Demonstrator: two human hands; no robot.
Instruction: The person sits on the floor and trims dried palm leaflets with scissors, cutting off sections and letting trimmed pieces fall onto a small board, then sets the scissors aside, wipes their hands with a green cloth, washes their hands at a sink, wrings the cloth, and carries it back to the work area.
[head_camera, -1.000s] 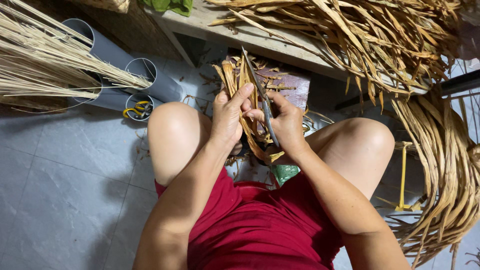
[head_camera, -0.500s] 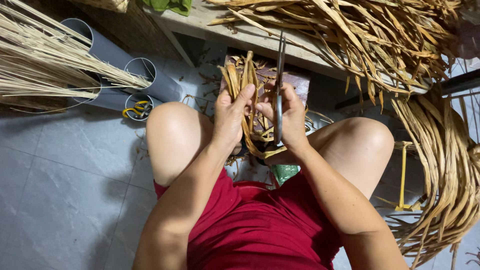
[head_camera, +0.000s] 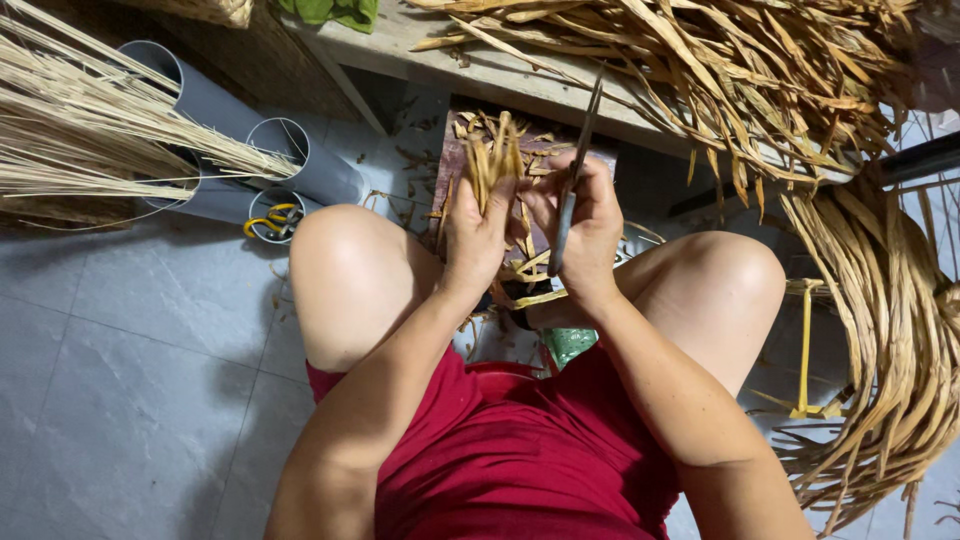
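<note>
I sit with bare knees apart in red clothing. My left hand (head_camera: 478, 232) grips a small bundle of short dried leaf strips (head_camera: 493, 160), held upright between my knees. My right hand (head_camera: 590, 232) is closed on a long thin blade (head_camera: 576, 170) that points up and away, right beside the bundle. The two hands almost touch. Cut yellow strip pieces (head_camera: 530, 282) hang below my hands.
Grey plastic pipes (head_camera: 300, 160) lie at the left holding pale straw stalks (head_camera: 90, 140); yellow-handled scissors (head_camera: 268, 222) sit in one. A wooden bench (head_camera: 500, 70) carries a heap of dried leaves (head_camera: 760, 70). More long strips (head_camera: 900, 330) hang at right. Scraps litter the tiled floor.
The blade has swung from leaning left across the bundle to upright and now tilts right. My hands have shifted slightly while the bundle stays held.
</note>
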